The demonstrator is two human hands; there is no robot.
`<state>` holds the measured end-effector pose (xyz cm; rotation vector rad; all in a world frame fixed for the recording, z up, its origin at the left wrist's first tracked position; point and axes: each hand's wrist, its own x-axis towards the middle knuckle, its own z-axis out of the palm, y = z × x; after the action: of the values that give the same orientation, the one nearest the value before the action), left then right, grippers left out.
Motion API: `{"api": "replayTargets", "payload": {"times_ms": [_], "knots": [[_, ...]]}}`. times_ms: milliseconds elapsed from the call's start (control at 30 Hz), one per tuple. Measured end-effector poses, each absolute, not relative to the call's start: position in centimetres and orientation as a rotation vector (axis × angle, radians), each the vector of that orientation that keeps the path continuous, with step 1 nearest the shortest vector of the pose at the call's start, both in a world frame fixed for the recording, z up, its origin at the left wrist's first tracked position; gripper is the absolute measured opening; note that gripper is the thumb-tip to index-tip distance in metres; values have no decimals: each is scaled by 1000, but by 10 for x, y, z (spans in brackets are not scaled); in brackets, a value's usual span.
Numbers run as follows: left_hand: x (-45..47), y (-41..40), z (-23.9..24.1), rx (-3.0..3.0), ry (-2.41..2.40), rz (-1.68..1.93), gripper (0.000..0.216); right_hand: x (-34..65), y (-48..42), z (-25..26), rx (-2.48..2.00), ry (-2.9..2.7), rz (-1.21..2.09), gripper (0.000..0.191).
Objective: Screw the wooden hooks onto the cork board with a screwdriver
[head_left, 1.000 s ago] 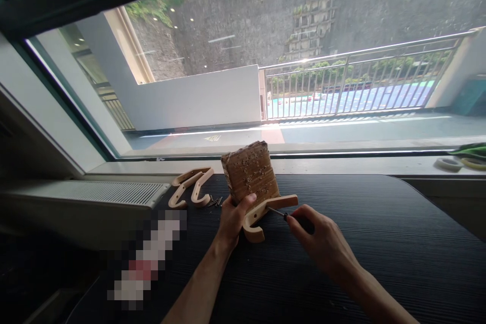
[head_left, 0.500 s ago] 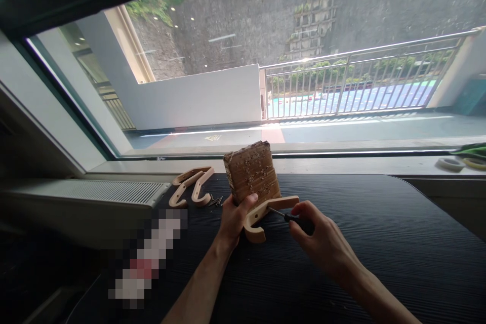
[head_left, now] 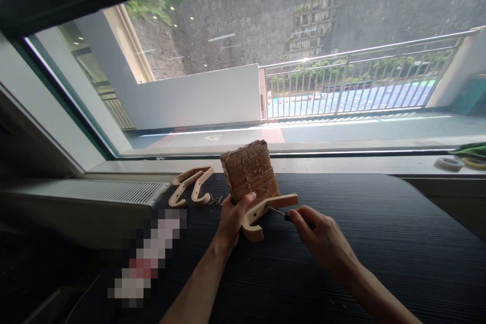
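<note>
A screwdriver (head_left: 287, 216) is gripped in the right hand (head_left: 318, 229), right of centre in the lower half of the frame, with the fingers closed around its dark handle. Its thin shaft is pointed toward the upper left, and its tip is set at a wooden hook (head_left: 260, 208), near the bend, just below the middle of the frame. The hook's curled end is turned to the lower left, and its straight arm is stretched to the right. A brown, layered block (head_left: 250, 169) is clamped by the left hand (head_left: 231, 216), its thumb laid over the lower part of the pitted face; the other fingers are mostly hidden. The block is held tilted, with the hook set along its lower edge.

Farther left, more wooden hooks (head_left: 204, 182) are grouped on the black table (head_left: 379, 223), with some screws (head_left: 215, 201) scattered just beside them. Below these, at lower left, a strip is covered by a pixelated patch (head_left: 146, 258). At the left edge a slotted panel (head_left: 117, 191) is seen. Along the pale windowsill (head_left: 341, 164), rolls of tape (head_left: 448, 164) and a green item (head_left: 471, 149) are placed at far right. Through the window, a white wall (head_left: 201, 98) and a metal railing (head_left: 342, 83) are shown.
</note>
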<state>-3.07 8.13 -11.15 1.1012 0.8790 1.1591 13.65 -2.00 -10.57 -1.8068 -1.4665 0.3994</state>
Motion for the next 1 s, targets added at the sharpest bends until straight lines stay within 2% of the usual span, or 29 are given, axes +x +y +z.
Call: {"api": "replayTargets", "payload": {"times_ms": [533, 1000], "knots": [[-33, 87, -117, 1142, 886, 1148, 36, 133, -19, -111, -1657, -1570, 378, 23], [-33, 85, -115, 1145, 897, 1143, 37, 133, -20, -109, -1693, -1619, 330, 23]]}}
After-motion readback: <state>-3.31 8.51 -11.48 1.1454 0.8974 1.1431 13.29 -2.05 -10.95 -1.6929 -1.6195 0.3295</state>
